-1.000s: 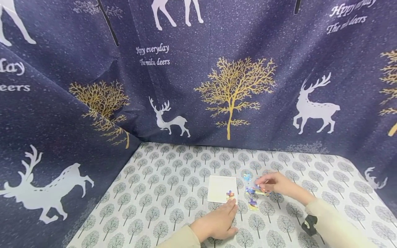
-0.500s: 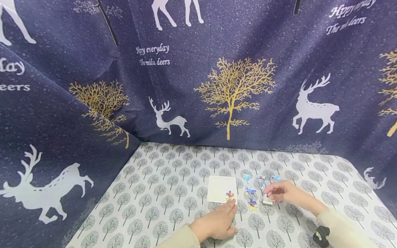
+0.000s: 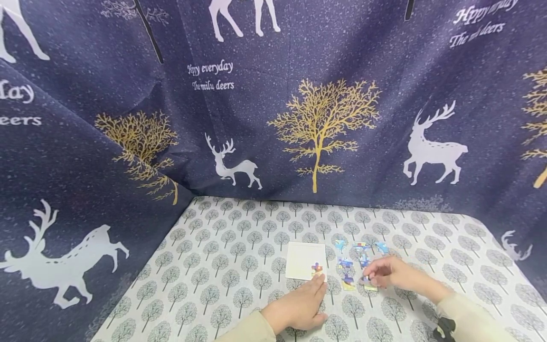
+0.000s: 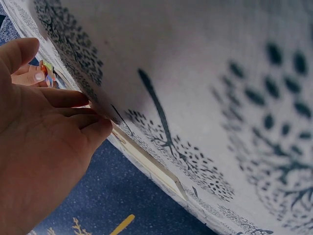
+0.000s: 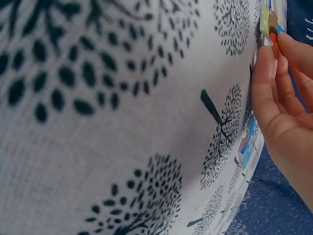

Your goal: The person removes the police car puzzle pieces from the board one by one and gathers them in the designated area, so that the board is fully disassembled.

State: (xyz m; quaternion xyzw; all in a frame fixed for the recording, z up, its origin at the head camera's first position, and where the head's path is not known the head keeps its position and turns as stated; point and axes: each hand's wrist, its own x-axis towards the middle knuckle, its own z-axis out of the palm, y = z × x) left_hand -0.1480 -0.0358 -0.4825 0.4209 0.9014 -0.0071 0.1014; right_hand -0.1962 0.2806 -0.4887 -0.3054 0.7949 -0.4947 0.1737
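My left hand point(image 3: 295, 306) rests at the near right corner of a shallow white puzzle tray point(image 3: 301, 259), its fingers fairly straight and touching the rim. Inside that corner lies one purple, red and yellow jigsaw piece point(image 3: 316, 269). To the right of the tray, my right hand point(image 3: 391, 274) pinches another jigsaw piece point(image 5: 272, 30), green, brown and red, between thumb and fingers just over the cloth. In the head view the fingers partly cover this piece. Beyond it lie a blue jigsaw piece point(image 3: 361, 246) and a light-blue corner piece point(image 3: 381, 247).
Several more loose pieces lie between tray and right hand, among them a blue-and-white piece point(image 3: 345, 262) and a purple-and-yellow piece point(image 3: 348, 283). A tree-printed cloth point(image 3: 231, 304) covers the table. Behind it hangs a dark blue curtain point(image 3: 265, 118) with deer.
My right hand has moved right and nearer to me with the pinched jigsaw piece, uncovering the pieces at the back. The left hand and the tray have stayed put.
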